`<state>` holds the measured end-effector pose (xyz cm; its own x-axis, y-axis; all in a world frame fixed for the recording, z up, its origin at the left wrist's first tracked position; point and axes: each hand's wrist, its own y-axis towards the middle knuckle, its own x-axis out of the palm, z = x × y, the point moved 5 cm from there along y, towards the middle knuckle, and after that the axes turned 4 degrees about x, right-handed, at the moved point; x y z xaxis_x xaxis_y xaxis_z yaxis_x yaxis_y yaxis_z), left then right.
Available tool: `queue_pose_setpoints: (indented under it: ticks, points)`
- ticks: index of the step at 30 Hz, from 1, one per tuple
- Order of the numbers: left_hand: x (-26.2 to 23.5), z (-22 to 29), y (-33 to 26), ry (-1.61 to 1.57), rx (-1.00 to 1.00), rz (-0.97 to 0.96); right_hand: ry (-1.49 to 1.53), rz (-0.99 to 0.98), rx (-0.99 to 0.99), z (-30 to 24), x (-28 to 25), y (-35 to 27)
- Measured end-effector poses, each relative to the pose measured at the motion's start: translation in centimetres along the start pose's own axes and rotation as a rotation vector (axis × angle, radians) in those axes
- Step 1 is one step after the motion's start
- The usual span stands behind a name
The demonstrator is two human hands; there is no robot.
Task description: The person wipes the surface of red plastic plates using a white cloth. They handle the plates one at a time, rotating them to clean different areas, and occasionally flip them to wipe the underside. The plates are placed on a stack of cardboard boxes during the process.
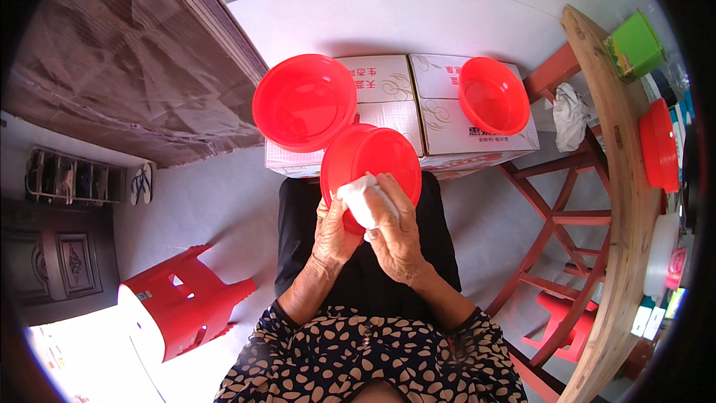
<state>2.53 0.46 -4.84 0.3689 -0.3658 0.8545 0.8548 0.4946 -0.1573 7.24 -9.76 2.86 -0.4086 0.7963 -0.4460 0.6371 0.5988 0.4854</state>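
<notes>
Tiled floor, white wall w/ sockets at top of frame, brown curtain-like panel upper left, wooden round table [605,104] w/ red frame down the right side. Person seated, dark trousers, spotted top at bottom centre. Ctr frame: left hand [333,233] clamped on lower rim of a red plastic bowl [371,158], tilted up on edge over the lap, underside twd camera. Right hand [396,230] closed round a white cloth [359,198], pressing it against the bowl's lower outside wall. Step in hand looks like wiping the bowl's outer face; wipe seems part way, only lower patch covered. Next move prob calls for turning the bowl w/ the left hand so cloth reaches the rest of rim/base, keeping grip firm as plastic is slick. Just behind, cardboard boxes [388,97] carry a 2nd red bowl [304,101] upper ctr-left & a 3rd red bowl [493,95] upper ctr-right, both open side up. Red plastic stool [186,300] lower left; white rag [570,116] hangs on table frame at right.
</notes>
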Motion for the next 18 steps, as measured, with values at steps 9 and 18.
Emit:
queue_pose_setpoints:
  ticks: [9, 18]
  points:
    - [1.9, 0.5, -0.4, 0.146, -0.010, -0.070, -0.043, 0.135, -0.095, 1.7, -0.4, 5.7]
    - [2.9, 0.6, -0.1, 0.051, -0.004, -0.074, 0.194, 0.164, 0.568, 9.6, -0.9, 4.3]
